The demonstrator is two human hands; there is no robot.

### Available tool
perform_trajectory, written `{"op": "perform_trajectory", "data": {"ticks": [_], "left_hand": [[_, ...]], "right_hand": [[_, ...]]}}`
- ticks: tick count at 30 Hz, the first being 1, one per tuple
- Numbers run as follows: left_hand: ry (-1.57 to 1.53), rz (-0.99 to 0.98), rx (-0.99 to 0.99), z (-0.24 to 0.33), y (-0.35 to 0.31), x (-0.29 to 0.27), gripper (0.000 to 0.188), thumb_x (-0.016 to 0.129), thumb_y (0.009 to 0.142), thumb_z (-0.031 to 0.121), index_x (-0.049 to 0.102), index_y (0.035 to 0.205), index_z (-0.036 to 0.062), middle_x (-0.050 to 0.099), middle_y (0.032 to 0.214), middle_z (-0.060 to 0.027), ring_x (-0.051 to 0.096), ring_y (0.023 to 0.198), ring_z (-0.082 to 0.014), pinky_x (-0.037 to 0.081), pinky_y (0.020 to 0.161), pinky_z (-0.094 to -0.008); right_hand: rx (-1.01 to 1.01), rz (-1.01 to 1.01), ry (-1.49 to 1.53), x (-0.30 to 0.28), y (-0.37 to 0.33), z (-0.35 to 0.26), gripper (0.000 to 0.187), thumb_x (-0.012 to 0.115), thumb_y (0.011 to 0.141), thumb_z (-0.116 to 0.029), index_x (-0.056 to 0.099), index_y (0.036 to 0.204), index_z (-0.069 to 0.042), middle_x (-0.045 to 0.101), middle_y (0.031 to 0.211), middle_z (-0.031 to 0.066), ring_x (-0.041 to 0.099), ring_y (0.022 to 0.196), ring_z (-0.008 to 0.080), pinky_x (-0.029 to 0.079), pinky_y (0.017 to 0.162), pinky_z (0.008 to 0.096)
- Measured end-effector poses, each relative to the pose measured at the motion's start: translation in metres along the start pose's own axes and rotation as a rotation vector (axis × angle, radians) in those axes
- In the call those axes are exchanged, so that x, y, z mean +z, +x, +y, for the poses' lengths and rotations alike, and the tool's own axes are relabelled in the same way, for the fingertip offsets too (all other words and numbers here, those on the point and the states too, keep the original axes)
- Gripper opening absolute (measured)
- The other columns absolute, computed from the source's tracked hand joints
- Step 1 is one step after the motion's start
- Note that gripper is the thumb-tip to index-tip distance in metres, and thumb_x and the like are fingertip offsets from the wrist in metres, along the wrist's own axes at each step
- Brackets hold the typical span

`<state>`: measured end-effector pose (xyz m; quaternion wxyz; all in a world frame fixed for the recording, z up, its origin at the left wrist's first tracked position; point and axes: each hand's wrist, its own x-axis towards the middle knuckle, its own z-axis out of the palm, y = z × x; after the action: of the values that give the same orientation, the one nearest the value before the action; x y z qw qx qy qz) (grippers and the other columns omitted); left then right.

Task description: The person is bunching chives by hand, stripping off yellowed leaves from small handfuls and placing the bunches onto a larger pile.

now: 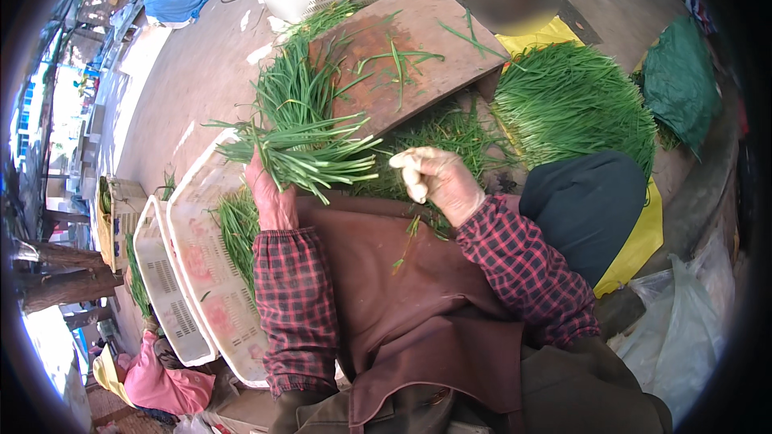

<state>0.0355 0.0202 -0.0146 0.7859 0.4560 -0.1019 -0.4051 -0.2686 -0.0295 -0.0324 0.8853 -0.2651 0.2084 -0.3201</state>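
Observation:
My left hand is closed around a bunch of green chives, their pale cut ends fanned toward the right. Just right of those ends is my right hand, with whitish coverings on its fingers. Its fingers are curled together, and whatever they may pinch is too small to make out. Behind the bunch, more long chives lie along the edge of a low brown board. A few loose stalks are scattered on the board. Trimmings lie beneath and in front of it. A brown apron covers my lap.
A large heap of chives rests on yellow sheeting at the right, by a green bag. White plastic crates stand at my left. Clear plastic bags lie at lower right. A person in pink is at lower left.

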Motion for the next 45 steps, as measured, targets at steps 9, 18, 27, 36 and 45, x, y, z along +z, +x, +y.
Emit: {"op": "perform_trajectory", "data": {"ticks": [9,18,27,36,45], "left_hand": [[0.174,0.007,0.041,0.013,-0.025,0.045,0.031,0.066,0.097,0.034,0.052,0.077,0.0156,0.051,0.067,0.0050,0.050,0.057,-0.0086,0.043,0.053,-0.0265],[0.123,-0.077,0.024,0.009,-0.032,0.058,0.017,0.064,0.098,0.030,0.061,0.094,0.0134,0.056,0.070,0.0041,0.054,0.060,-0.0073,0.046,0.056,-0.0231],[-0.009,-0.106,-0.056,0.005,-0.025,0.060,0.021,0.056,0.102,0.031,0.057,0.092,0.0131,0.063,0.085,-0.0022,0.055,0.066,-0.0117,0.049,0.058,-0.0241],[-0.262,-0.308,-0.084,0.004,-0.027,0.049,0.025,0.053,0.105,0.030,0.049,0.085,0.0159,0.038,0.060,0.0080,0.037,0.058,-0.0071,0.037,0.054,-0.0229],[-0.302,-0.468,-0.085,0.010,-0.023,0.045,0.031,0.042,0.108,0.033,0.044,0.082,0.0156,0.041,0.051,0.0054,0.037,0.049,-0.0091,0.039,0.049,-0.0253]], "right_hand": [[-0.139,0.132,-0.436,-0.007,-0.001,-0.014,0.046,0.068,0.094,-0.012,0.055,0.135,0.002,0.069,0.113,0.0103,0.066,0.093,0.0114,0.053,0.080,0.0237],[-0.381,0.181,-0.778,0.037,0.009,-0.001,0.020,0.068,0.092,-0.005,0.071,0.111,-0.001,0.070,0.088,0.0018,0.062,0.074,0.0065,0.050,0.064,0.0252],[-1.211,0.173,-1.757,0.038,0.003,0.024,0.038,0.077,0.080,-0.012,0.065,0.116,-0.005,0.062,0.073,0.0048,0.060,0.060,0.0222,0.048,0.051,0.0365],[-0.889,0.290,-1.088,0.016,-0.025,0.024,0.021,0.069,0.089,-0.008,0.067,0.108,-0.002,0.070,0.080,0.0081,0.066,0.064,0.0177,0.053,0.057,0.0283],[-0.572,0.374,-1.077,0.005,-0.008,-0.002,0.029,0.074,0.086,-0.011,0.071,0.114,-0.004,0.072,0.110,0.0141,0.069,0.100,0.0260,0.054,0.088,0.0327]]}}
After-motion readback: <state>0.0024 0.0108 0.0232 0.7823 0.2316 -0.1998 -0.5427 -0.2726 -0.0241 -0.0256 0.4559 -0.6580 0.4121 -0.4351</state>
